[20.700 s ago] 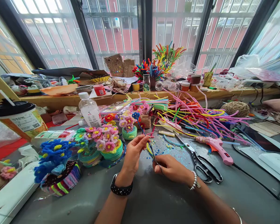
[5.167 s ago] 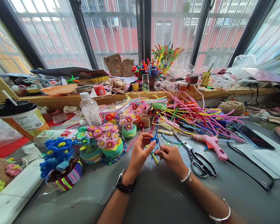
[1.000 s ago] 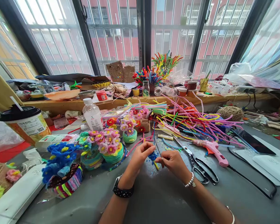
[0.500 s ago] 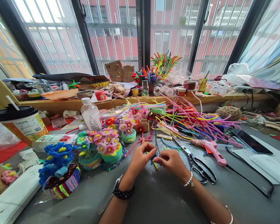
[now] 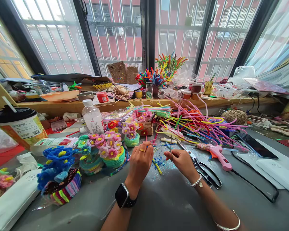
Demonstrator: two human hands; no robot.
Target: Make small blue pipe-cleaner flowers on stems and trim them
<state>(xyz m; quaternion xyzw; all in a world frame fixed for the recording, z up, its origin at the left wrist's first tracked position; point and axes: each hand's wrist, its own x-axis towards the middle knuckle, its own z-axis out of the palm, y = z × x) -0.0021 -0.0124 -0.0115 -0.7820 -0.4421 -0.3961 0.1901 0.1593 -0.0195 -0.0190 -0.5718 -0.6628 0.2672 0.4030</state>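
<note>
My left hand [image 5: 141, 158], with a ring and a black watch, is closed on a thin blue pipe cleaner [image 5: 162, 145] that runs to the right across the table. My right hand [image 5: 181, 160] pinches a thin dark wire stem [image 5: 170, 143] that stands upright and crosses the blue strand. Blue fluff and a yellow pipe-cleaner piece [image 5: 157, 166] lie on the grey table [image 5: 163, 199] between my hands.
Black scissors [image 5: 203, 170] and a pink glue gun [image 5: 215, 150] lie right of my right hand. Pipe-cleaner flower pots [image 5: 110, 149] and a blue one [image 5: 59, 170] stand left. A heap of pipe cleaners [image 5: 197, 122], a water bottle [image 5: 92, 116] and a drink cup [image 5: 18, 126] are behind.
My hands have drawn apart. The left hand has turned its back upward, and the blue strand now stretches level between the hands instead of being bunched at the fingertips.
</note>
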